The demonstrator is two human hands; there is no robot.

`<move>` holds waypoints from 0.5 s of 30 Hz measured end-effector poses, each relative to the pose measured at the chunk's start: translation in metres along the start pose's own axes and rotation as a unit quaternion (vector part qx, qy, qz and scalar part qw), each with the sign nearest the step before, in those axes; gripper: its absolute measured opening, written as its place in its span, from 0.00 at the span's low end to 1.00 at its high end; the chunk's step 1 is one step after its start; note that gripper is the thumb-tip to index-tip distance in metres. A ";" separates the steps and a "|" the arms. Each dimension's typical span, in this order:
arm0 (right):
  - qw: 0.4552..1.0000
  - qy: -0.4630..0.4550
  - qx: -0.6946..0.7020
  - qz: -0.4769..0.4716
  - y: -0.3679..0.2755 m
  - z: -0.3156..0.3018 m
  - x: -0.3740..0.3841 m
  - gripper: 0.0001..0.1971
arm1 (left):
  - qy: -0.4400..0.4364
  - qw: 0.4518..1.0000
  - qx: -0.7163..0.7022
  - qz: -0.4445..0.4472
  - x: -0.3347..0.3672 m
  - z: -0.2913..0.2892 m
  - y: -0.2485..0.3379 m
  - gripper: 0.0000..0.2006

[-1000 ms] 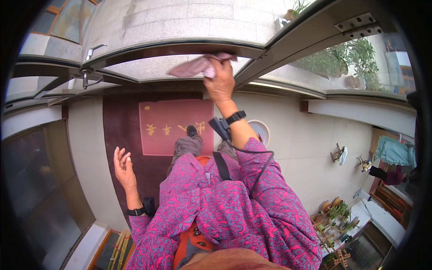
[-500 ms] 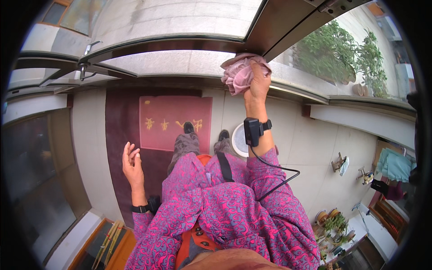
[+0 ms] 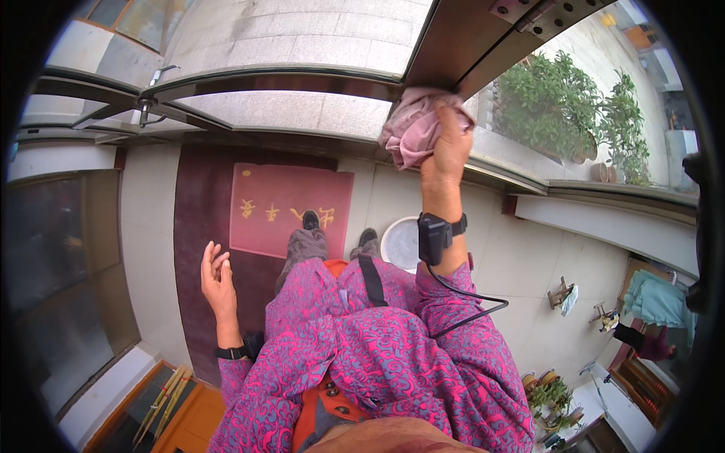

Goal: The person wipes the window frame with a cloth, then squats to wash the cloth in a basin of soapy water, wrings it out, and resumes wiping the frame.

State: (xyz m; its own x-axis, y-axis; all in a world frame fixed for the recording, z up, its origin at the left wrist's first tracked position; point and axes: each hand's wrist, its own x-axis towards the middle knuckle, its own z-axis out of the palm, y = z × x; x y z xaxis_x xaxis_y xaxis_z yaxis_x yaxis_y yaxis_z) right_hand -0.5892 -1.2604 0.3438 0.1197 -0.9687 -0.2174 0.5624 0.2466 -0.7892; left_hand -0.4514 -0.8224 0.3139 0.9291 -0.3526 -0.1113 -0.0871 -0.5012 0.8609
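My right hand is stretched forward and closed on a crumpled pink cloth. The cloth presses against the dark metal door frame, at the corner where the upright meets the bottom rail. Part of the fingers is hidden behind the cloth. Over on the left, my left hand hangs in the air above the dark red floor strip, fingers loosely bent and apart, with nothing in it. Each wrist wears a black strap, and a cable runs from the right one to the patterned sleeve.
A red mat lies by my feet, with a round white basin to its right. A door handle juts out at the left. Green potted plants stand beyond the glass. Small stools and teal cloths are at the right.
My right hand and the pink cloth have shifted slightly to the right along the frame corner. My left hand has barely moved. The whole view has tilted a little.
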 end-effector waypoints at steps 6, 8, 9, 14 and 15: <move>0.956 -0.126 0.019 -0.263 -0.078 0.043 -0.007 0.07 | -0.013 1.000 -0.011 0.021 0.006 0.021 0.016 0.25; 0.954 -0.079 -0.068 -0.282 -0.065 0.027 0.001 0.13 | -0.011 1.000 -0.008 0.027 0.006 0.022 0.019 0.25; 0.940 -0.088 -0.104 -0.311 -0.051 0.014 0.007 0.15 | -0.008 1.000 -0.006 0.025 0.005 0.022 0.018 0.25; 0.956 0.028 -0.210 -0.200 0.069 -0.068 0.035 0.16 | 0.001 1.000 0.012 0.001 -0.001 0.016 0.013 0.25; 0.960 0.093 -0.243 -0.101 0.086 -0.080 0.041 0.17 | 0.000 1.000 0.013 0.012 -0.002 0.014 0.012 0.25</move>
State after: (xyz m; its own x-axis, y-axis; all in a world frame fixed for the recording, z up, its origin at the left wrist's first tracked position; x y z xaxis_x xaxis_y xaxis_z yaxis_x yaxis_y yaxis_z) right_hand -0.6013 -1.2764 0.2217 -0.1255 -0.9876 -0.0941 0.1052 0.0810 -0.9911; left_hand -0.4594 -0.8387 0.3178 0.9266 -0.3647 -0.0912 -0.1184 -0.5135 0.8499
